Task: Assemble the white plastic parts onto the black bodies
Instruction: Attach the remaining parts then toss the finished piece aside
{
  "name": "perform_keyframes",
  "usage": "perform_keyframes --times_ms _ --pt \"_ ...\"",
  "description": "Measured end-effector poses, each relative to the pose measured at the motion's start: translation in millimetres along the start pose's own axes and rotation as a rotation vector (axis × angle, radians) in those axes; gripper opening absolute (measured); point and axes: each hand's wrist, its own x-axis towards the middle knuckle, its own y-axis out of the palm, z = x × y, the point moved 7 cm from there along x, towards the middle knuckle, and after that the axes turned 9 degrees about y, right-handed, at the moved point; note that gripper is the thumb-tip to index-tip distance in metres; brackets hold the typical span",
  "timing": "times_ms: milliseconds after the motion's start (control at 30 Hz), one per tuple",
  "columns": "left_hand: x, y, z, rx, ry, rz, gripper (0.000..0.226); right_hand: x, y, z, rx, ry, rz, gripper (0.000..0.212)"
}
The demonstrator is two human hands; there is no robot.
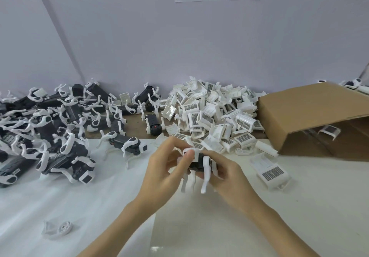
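Observation:
Both hands meet above the white table. My right hand (223, 171) grips a black body (196, 164) with white legs hanging below it. My left hand (165, 169) pinches a white plastic part (189, 151) against the top of that body. A heap of white plastic parts (213, 115) with grid-patterned faces lies behind my hands. At the left lies a heap of black bodies with white legs (50, 129). My fingers hide much of the held body.
An open cardboard box (311, 115) lies on its side at the right, with a white part inside. One white part (269, 173) lies loose to the right of my hands. A small white wheel-like piece (58, 229) sits at the near left. A wall stands behind.

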Motion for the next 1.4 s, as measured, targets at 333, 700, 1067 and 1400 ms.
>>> perform_keyframes --times_ms 333,700,1067,1400 --pt "-5 11 21 0.008 -0.202 0.055 0.03 -7 -25 23 -0.302 -0.27 -0.404 0.053" --pt "5 -28 36 0.461 -0.052 0.358 0.073 -4 -32 23 -0.319 -0.235 -0.199 0.074" --pt "6 -27 28 0.503 0.076 0.269 0.069 -8 -35 30 -0.458 -0.341 -0.259 0.074" --pt "2 -6 37 -0.234 -0.351 0.014 0.064 -5 -9 15 0.115 0.088 -0.06 0.039"
